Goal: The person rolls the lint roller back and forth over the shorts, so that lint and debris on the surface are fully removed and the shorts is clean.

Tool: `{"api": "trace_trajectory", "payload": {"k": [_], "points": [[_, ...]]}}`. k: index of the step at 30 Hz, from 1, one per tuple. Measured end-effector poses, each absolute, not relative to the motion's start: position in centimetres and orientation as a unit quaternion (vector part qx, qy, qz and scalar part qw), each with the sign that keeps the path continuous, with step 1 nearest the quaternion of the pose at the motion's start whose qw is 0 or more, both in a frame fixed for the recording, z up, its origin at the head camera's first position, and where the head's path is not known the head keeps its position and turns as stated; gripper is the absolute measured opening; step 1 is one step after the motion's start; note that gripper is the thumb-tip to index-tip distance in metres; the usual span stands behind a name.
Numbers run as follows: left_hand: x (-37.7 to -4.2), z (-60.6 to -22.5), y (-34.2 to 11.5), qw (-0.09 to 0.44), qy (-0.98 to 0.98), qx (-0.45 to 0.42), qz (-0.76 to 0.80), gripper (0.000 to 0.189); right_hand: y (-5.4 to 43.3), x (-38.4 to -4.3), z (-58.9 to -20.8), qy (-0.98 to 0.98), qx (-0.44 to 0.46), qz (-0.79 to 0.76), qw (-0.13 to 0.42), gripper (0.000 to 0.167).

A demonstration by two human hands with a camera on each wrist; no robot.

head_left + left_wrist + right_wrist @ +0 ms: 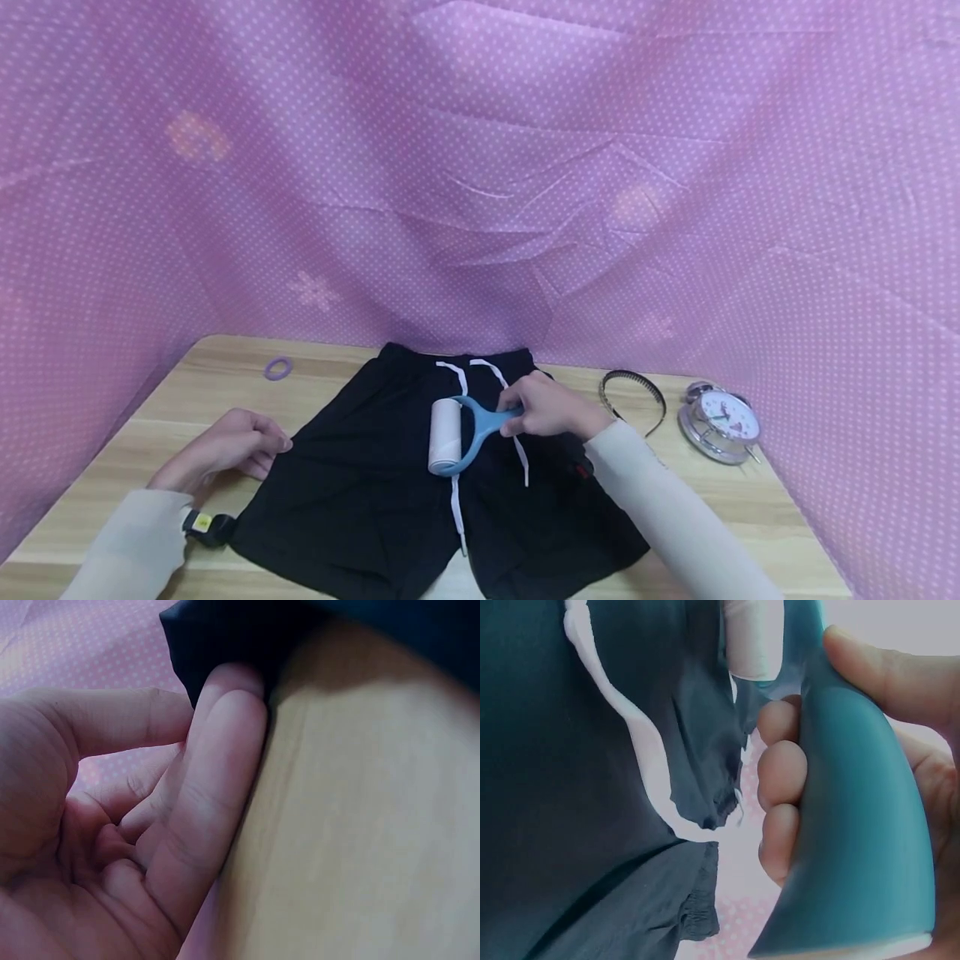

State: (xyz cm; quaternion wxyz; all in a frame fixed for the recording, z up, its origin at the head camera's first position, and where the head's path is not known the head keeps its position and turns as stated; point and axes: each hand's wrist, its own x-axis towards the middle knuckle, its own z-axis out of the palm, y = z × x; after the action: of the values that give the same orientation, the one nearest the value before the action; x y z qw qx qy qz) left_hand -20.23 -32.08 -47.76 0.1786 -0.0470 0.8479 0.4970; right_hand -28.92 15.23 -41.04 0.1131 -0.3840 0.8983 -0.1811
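Right grip (543, 406) wrapped round the blue handle of the lint roller (446, 437); its white cylinder is left of that grip, over black shorts (352, 483). Left grip (232, 447) pinches the shorts' side edge. White drawstrings (455, 502) run beneath roller and right grip. Alarm clock (727, 415), right of right grip, on bench (720, 508).

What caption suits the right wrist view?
A right hand grips a blue-handled lint roller over black shorts with a white drawstring.
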Motion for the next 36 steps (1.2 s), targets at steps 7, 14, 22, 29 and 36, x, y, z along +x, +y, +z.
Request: {"api": "trace_trajectory", "payload": {"k": [7, 14, 22, 29, 36], "points": [[-20.5, -48.2, -31.7, 0.181, 0.847, -0.05, 0.497, 0.024, 16.5, -28.9, -40.6, 0.899, -0.37, -0.19, 0.137, 0.006], [-20.5, -47.9, -31.7, 0.18, 0.849, -0.051, 0.495, 0.024, 17.7, -29.2, -39.7, 0.908, -0.344, -0.183, 0.154, 0.007], [-20.6, -47.9, -31.8, 0.178, 0.847, -0.061, 0.498, 0.022, 19.0, -29.2, -39.7, 0.915, -0.325, -0.187, 0.151, 0.007], [-20.2, -47.7, -32.5, 0.176, 0.852, -0.053, 0.491, 0.023, 19.7, -29.2, -40.0, 0.914, -0.318, -0.202, 0.153, 0.009], [-20.4, -47.7, -32.4, 0.175, 0.844, -0.064, 0.503, 0.024, 20.3, -29.2, -39.5, 0.916, -0.303, -0.207, 0.164, 0.008]]}}
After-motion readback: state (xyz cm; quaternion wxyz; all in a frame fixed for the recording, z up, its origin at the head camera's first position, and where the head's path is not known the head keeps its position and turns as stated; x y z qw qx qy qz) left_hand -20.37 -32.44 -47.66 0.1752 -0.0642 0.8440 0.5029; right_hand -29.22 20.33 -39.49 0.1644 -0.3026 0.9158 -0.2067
